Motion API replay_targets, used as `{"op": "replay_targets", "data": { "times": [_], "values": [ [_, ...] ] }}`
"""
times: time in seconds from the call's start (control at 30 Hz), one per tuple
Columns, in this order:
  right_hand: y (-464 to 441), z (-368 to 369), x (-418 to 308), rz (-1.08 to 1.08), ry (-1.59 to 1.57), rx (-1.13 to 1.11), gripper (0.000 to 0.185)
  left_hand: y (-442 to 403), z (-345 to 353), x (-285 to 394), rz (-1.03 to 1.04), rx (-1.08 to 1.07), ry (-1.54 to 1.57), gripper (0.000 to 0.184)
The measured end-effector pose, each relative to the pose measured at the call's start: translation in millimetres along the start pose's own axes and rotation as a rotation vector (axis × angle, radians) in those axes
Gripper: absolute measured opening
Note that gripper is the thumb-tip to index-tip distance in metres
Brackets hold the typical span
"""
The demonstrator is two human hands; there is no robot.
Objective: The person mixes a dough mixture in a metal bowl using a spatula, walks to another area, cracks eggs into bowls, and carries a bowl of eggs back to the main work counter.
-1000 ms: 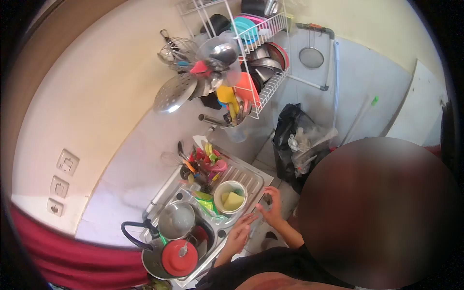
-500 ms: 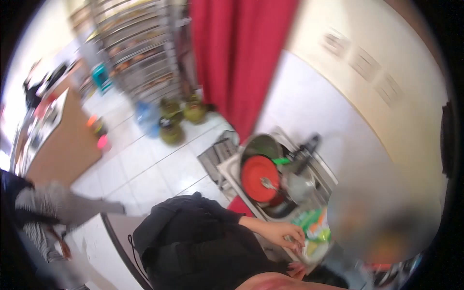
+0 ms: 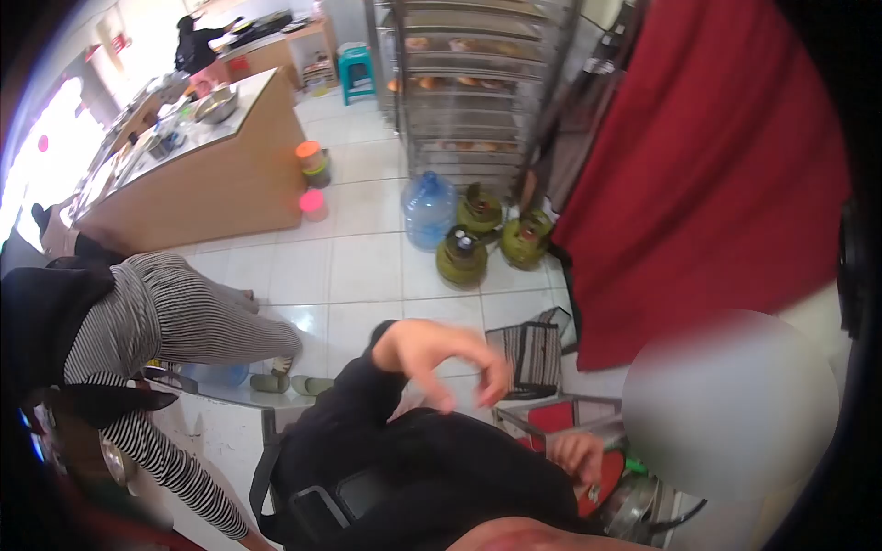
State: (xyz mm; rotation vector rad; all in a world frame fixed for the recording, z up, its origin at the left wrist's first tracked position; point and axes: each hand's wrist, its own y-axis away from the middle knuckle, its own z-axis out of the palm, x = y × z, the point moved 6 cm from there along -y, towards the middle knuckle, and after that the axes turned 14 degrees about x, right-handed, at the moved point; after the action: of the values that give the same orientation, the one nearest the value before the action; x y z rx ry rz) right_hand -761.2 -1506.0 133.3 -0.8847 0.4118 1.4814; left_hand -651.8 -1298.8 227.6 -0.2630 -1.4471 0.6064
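My left hand is raised in front of my black-clothed body, fingers bent and apart, with nothing in it. Below and to the right, my right hand hangs with loosely curled fingers, nothing visible in it. Close by it is a red plate, partly hidden, over the sink area. Metal cookware lies there too, cut off by a round blur. Beyond my left hand, a striped bag stands on the floor, near a metal frame with a red panel.
At left, a person in striped clothes leans over a white surface. Gas cylinders and a blue water bottle stand before a tray rack. A red curtain hangs right; another person stands far back.
My view has swung left, away from the sink. My left hand has left the green-and-white packet beside the sink and risen in front of me. The person in stripes shows more fully.
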Motion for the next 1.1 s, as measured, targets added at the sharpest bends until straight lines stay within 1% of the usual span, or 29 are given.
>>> {"op": "replay_targets", "data": {
  "times": [0.03,0.07,0.13,0.2,0.3,0.37,0.43,0.5,0.57,0.6,0.7,0.73,0.83,0.87,0.97,1.0,1.1],
  "values": [
    [-30.1,11.3,-6.1,-0.036,-0.002,-0.251,0.028,18.3,-2.6,10.4,-0.085,-0.118,0.023,0.036],
    [-51.8,24.4,-10.1,-0.079,-0.006,-0.499,0.032,28.0,-6.7,20.4,-0.019,-0.156,0.004,0.037],
    [-95.9,45.2,-12.0,-0.049,0.042,-0.653,0.036,45.4,-10.6,33.1,0.115,-0.239,-0.032,0.040],
    [-135.3,51.7,-2.6,0.001,0.093,-0.794,0.041,62.2,-32.6,40.6,0.147,-0.171,-0.051,0.042],
    [-190.4,53.7,14.4,0.049,0.038,-0.969,0.043,83.4,-70.8,55.2,0.175,-0.064,-0.070,0.043],
    [-229.2,47.0,27.3,0.067,0.038,-0.987,0.046,91.5,-102.2,61.1,0.184,0.021,-0.095,0.044],
    [-278.5,58.6,35.6,0.069,0.038,-1.020,0.047,91.2,-137.0,70.0,0.112,0.123,-0.181,0.043],
    [-325.9,53.5,38.9,0.030,0.094,-0.982,0.045,85.1,-171.7,90.4,0.060,0.237,-0.291,0.042],
    [-375.3,56.0,47.2,-0.006,0.150,-0.951,0.042,79.2,-202.2,110.3,0.006,0.313,-0.376,0.037],
    [-402.7,61.8,55.7,0.071,0.122,-0.966,0.040,79.1,-221.2,119.1,-0.017,0.346,-0.433,0.035],
    [-474.7,77.3,92.6,0.123,0.055,-1.124,0.038,107.6,-270.8,140.1,0.023,0.533,-0.457,0.030],
    [-495.7,81.8,106.0,0.102,0.014,-1.162,0.039,118.8,-288.9,152.8,0.081,0.661,-0.544,0.026],
    [-564.6,101.8,159.8,0.215,0.036,-1.291,0.038,169.7,-338.0,181.6,0.242,0.973,-0.826,0.025],
    [-584.8,108.3,181.6,0.310,0.032,-1.349,0.038,194.5,-356.5,186.2,0.283,1.149,-0.907,0.020],
    [-649.8,140.5,249.8,0.451,-0.016,-1.397,0.040,278.9,-419.0,181.1,0.076,1.353,-0.890,0.015],
    [-670.6,154.0,273.4,0.458,-0.033,-1.426,0.041,301.9,-445.2,187.3,0.086,1.358,-0.843,0.019],
    [-732.0,198.1,333.8,0.463,-0.097,-1.464,0.042,353.0,-515.0,217.7,-0.096,1.343,-0.466,0.031]
  ]
}}
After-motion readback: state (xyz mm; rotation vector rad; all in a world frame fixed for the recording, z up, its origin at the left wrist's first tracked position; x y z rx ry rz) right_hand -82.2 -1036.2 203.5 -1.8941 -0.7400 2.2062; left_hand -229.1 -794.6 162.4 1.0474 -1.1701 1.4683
